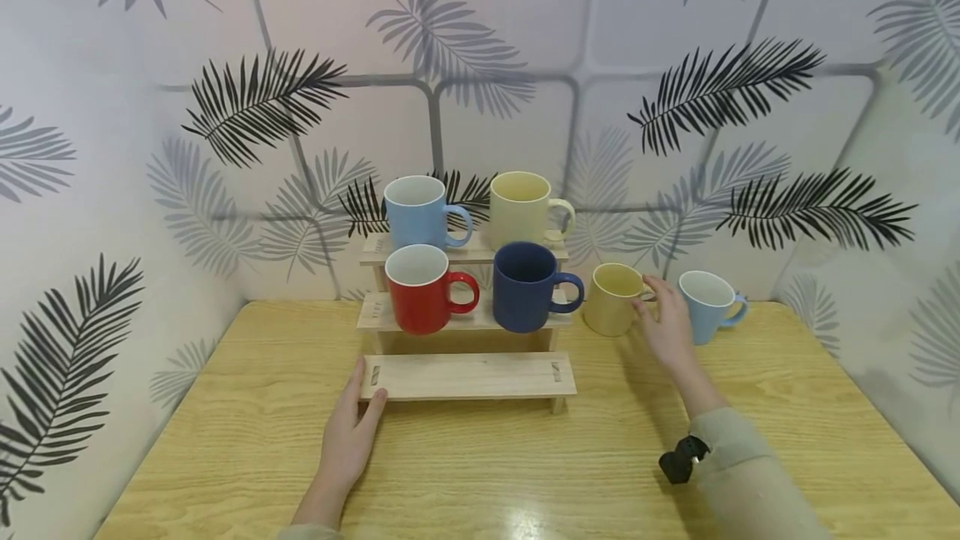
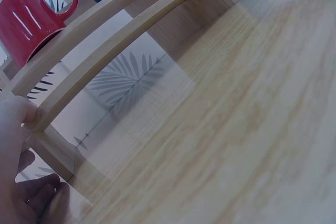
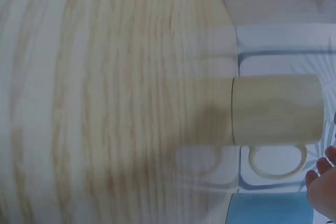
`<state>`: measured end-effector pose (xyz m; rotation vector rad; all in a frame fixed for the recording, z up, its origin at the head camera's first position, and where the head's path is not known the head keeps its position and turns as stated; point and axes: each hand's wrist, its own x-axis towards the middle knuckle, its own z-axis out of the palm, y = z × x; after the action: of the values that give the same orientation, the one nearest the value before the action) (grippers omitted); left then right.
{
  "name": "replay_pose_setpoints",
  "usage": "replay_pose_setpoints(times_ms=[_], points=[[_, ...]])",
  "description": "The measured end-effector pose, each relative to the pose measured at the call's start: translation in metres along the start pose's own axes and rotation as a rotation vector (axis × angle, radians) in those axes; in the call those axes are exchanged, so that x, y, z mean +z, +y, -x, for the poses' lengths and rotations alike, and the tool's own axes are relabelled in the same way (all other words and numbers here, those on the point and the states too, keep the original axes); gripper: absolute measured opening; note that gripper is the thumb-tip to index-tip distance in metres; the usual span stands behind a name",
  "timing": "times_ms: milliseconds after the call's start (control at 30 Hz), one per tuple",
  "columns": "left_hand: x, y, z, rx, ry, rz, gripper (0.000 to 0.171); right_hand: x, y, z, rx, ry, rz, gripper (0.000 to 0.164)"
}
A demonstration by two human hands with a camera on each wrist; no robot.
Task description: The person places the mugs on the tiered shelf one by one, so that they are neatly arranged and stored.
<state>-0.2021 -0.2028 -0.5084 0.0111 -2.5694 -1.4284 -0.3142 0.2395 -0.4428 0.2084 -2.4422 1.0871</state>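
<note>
My left hand (image 1: 348, 432) grips the left end of a three-tier wooden stand (image 1: 468, 376), its thumb on the front edge of the lowest step. Curled fingers show beside the stand's end piece in the left wrist view. To the right of the stand, a yellow mug (image 1: 611, 307) stands upright on the table, handle facing right. My right hand (image 1: 667, 327) is at that handle, fingers loosely bent; the right wrist view shows the fingertips (image 3: 311, 178) close to the handle but apart from it.
On the middle tier stand a red mug (image 1: 417, 298) and a navy mug (image 1: 522, 290). The top tier bears a light blue mug (image 1: 414, 219) and a pale yellow mug (image 1: 517, 215). Another light blue mug (image 1: 703, 311) stands right of my right hand. A leaf-patterned wall (image 1: 510, 40) backs the table (image 1: 465, 473).
</note>
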Motion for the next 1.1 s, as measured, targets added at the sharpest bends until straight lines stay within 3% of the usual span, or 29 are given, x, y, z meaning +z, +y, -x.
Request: replay_pose_setpoints(times_ms=[233, 633, 867, 1100], points=[[0.001, 0.000, 0.000, 0.012, 0.017, 0.003, 0.068, 0.000, 0.015, -0.007, 0.075, 0.005, 0.036, 0.044], [0.000, -0.001, 0.000, 0.012, 0.013, -0.002, 0.068, 0.006, 0.028, -0.016, 0.100, -0.046, 0.083, 0.039], [0.001, 0.000, 0.001, 0.016, 0.011, 0.001, 0.067, 0.010, 0.032, -0.015, 0.060, 0.013, 0.065, 0.032], [0.000, 0.001, 0.000, 0.004, 0.008, 0.002, 0.068, 0.011, 0.025, -0.006, 0.148, 0.026, 0.013, 0.028]])
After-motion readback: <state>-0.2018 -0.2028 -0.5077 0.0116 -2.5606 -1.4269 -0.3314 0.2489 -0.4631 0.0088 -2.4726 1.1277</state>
